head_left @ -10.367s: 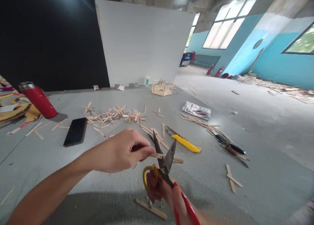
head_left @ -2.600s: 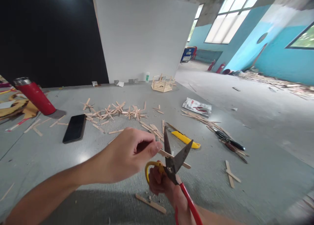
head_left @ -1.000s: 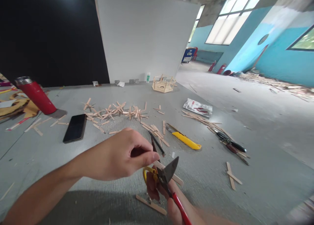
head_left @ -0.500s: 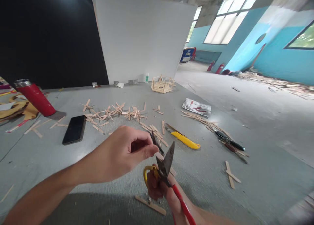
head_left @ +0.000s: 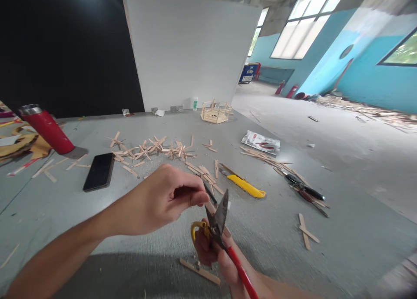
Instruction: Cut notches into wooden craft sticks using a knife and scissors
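My left hand [head_left: 172, 197] pinches the end of a thin wooden stick [head_left: 210, 207] between thumb and fingers. That stick passes between the blades of metal shears [head_left: 219, 216], which stand partly apart. The shears have red and yellow handles, and my right hand [head_left: 216, 251] is wrapped round them at the bottom centre. Below my hands a loose wooden stick [head_left: 200, 271] lies on the grey table. Just beyond my left fingertips lies a dark slim tool [head_left: 210, 193], partly hidden. A yellow utility knife [head_left: 246, 186] rests to the right of it.
Across the table lie a pile of cut sticks [head_left: 156, 149], a black phone [head_left: 98, 172], a red bottle [head_left: 48, 129], pliers [head_left: 304, 189], crossed sticks [head_left: 307, 232] and a silver packet [head_left: 261, 142]. A hexagonal stick frame [head_left: 215, 112] stands at the back.
The shear blades have tilted slightly left and moved a little closer together. My left hand has shifted very slightly up and left.
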A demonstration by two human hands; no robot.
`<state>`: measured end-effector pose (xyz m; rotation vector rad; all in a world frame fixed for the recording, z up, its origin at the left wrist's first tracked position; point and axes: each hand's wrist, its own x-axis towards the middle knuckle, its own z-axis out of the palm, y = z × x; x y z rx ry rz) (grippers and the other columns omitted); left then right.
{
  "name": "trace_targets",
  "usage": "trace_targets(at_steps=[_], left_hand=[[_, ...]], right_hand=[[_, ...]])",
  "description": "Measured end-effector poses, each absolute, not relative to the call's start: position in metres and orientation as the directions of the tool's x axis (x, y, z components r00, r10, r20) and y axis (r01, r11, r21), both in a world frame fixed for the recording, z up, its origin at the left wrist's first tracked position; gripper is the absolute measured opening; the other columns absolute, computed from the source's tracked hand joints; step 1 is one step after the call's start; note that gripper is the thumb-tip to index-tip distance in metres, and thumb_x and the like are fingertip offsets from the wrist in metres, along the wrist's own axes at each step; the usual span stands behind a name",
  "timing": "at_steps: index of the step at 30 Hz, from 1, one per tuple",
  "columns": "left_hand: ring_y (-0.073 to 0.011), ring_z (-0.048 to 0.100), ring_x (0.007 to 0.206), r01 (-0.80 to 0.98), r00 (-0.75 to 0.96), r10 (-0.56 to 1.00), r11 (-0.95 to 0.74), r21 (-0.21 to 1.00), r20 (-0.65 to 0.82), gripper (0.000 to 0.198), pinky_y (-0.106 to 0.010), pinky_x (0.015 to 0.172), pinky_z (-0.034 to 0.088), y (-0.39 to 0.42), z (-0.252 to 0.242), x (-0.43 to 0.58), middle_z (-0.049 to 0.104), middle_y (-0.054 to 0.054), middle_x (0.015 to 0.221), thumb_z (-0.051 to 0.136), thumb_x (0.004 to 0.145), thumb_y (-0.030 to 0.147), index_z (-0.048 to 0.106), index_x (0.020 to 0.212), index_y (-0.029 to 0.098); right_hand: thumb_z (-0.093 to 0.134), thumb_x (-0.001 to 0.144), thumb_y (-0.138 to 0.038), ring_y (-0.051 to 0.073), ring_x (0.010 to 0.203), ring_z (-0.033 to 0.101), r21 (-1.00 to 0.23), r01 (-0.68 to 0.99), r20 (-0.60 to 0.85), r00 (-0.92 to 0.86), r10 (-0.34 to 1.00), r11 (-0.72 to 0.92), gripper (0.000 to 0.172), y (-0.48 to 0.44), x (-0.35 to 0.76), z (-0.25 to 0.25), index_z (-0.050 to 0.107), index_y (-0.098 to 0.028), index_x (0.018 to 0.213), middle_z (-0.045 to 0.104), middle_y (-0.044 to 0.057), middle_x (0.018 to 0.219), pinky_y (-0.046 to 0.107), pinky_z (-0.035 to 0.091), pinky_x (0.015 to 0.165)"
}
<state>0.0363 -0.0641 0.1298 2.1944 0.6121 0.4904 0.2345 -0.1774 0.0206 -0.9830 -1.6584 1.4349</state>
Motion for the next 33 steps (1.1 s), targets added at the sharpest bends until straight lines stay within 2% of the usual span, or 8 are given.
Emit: trace_targets(at_steps=[5, 10, 16, 21, 26, 29, 33], left_hand=[[-0.0084, 0.042, 0.059, 0.231, 0.835, 0.532, -0.572, 0.787, 0.142, 0.028, -0.019, 0.052, 0.032, -0.060, 0.131, 0.033, 0.058, 0.003, 0.066, 0.056, 0.103, 0.027, 0.073, 0.086, 0.013], [-0.0087, 0.044, 0.059, 0.227, 0.858, 0.494, -0.610, 0.759, 0.140, 0.027, -0.020, 0.054, 0.032, -0.058, 0.133, 0.032, 0.062, 0.001, 0.069, 0.055, 0.103, 0.025, 0.073, 0.086, 0.013], [-0.0090, 0.046, 0.059, 0.229, 0.867, 0.479, -0.626, 0.746, 0.135, 0.024, -0.020, 0.055, 0.035, -0.056, 0.134, 0.031, 0.062, 0.002, 0.068, 0.056, 0.101, 0.020, 0.072, 0.085, 0.014], [-0.0077, 0.041, 0.057, 0.230, 0.876, 0.464, -0.645, 0.729, 0.135, 0.021, -0.019, 0.054, 0.032, -0.053, 0.131, 0.031, 0.054, 0.005, 0.064, 0.057, 0.097, 0.010, 0.068, 0.080, 0.015], [-0.0085, 0.035, 0.054, 0.258, 0.872, 0.475, -0.652, 0.713, 0.120, 0.025, -0.022, 0.051, 0.028, -0.052, 0.131, 0.030, 0.049, 0.005, 0.061, 0.057, 0.100, 0.020, 0.068, 0.078, 0.015], [-0.0088, 0.039, 0.054, 0.250, 0.884, 0.458, -0.633, 0.733, 0.093, 0.029, -0.022, 0.050, 0.029, -0.051, 0.133, 0.029, 0.053, 0.004, 0.062, 0.055, 0.102, 0.025, 0.068, 0.078, 0.015], [-0.0081, 0.041, 0.053, 0.234, 0.888, 0.449, -0.620, 0.749, 0.095, 0.028, -0.020, 0.050, 0.031, -0.050, 0.134, 0.028, 0.054, 0.004, 0.061, 0.057, 0.101, 0.023, 0.067, 0.076, 0.015]], right_hand=[[0.032, 0.101, -0.068, 0.024, 0.085, 0.050, -0.978, 0.172, 0.027, -0.467, 0.884, 0.121, 0.050, -0.176, 0.235, 0.034, 0.053, -0.024, 0.107, 0.051, 0.008, 0.095, 0.044, 0.051, 0.086], [0.043, 0.101, -0.063, 0.022, 0.075, 0.048, -0.986, 0.078, 0.102, -0.416, 0.903, 0.148, 0.042, -0.173, 0.230, 0.036, 0.056, -0.024, 0.094, 0.048, 0.003, 0.080, 0.039, 0.051, 0.076], [0.036, 0.098, -0.074, 0.022, 0.079, 0.048, -0.984, 0.082, 0.106, -0.443, 0.890, 0.158, 0.052, -0.171, 0.225, 0.019, 0.052, -0.024, 0.100, 0.050, 0.006, 0.089, 0.038, 0.049, 0.075], [0.037, 0.097, -0.075, 0.020, 0.072, 0.042, -0.984, 0.034, 0.153, -0.336, 0.929, 0.174, 0.051, -0.172, 0.219, 0.006, 0.050, -0.025, 0.097, 0.045, 0.003, 0.084, 0.035, 0.044, 0.070], [0.036, 0.098, -0.072, 0.018, 0.070, 0.038, -0.979, 0.042, 0.172, -0.373, 0.912, 0.202, 0.048, -0.172, 0.218, 0.004, 0.045, -0.025, 0.095, 0.040, 0.001, 0.082, 0.034, 0.041, 0.066], [0.034, 0.098, -0.073, 0.019, 0.069, 0.038, -0.980, 0.052, 0.155, -0.407, 0.900, 0.193, 0.048, -0.171, 0.221, 0.013, 0.042, -0.026, 0.094, 0.040, 0.001, 0.083, 0.034, 0.040, 0.065], [0.035, 0.098, -0.074, 0.019, 0.071, 0.037, -0.979, 0.098, 0.121, -0.423, 0.898, 0.178, 0.049, -0.172, 0.221, 0.017, 0.042, -0.025, 0.092, 0.040, 0.001, 0.083, 0.035, 0.039, 0.067]])
